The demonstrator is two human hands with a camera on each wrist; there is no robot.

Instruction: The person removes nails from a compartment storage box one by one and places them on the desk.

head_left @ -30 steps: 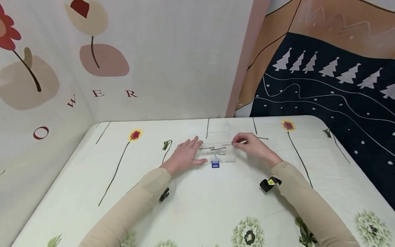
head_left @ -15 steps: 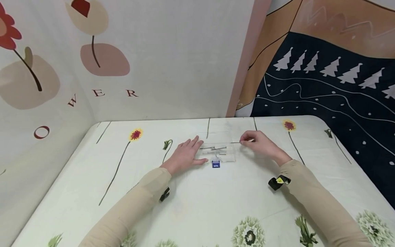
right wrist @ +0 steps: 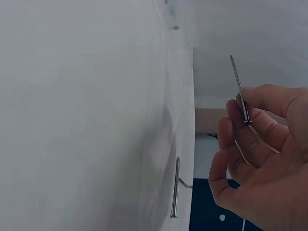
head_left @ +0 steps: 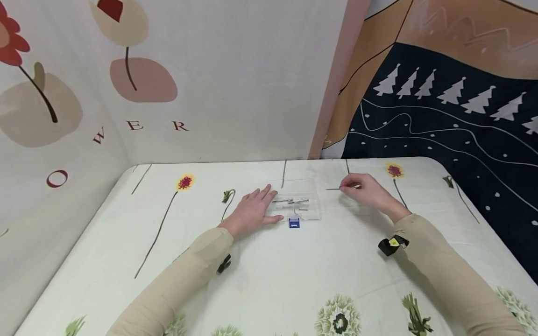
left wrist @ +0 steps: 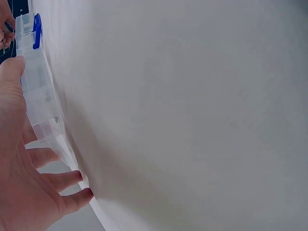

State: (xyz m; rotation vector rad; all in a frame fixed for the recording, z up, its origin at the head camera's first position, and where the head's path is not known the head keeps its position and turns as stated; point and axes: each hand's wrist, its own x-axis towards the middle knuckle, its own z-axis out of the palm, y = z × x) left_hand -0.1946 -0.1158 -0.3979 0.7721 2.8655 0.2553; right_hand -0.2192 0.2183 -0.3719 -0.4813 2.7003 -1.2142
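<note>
The white worktop (head_left: 269, 294) bears printed yellow flowers (head_left: 185, 182) far left and far right, and pale green blooms (head_left: 338, 305) along its near side. A pale backdrop (head_left: 239, 84) at the left and far side shows the letters (head_left: 176, 126) O, W, E, R. Far right is dark cloth (head_left: 491, 177) with white trees (head_left: 478, 101).

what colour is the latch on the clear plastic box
The latch is blue, seen best in the head view.

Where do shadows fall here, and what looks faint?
Head view: soft shadow below the right hand; the clear box nearly melts into pale cloth. Left wrist view: dim, a broad shadow beside the left hand. Right wrist view: held nail fairly crisp, box hazy at top.
</note>
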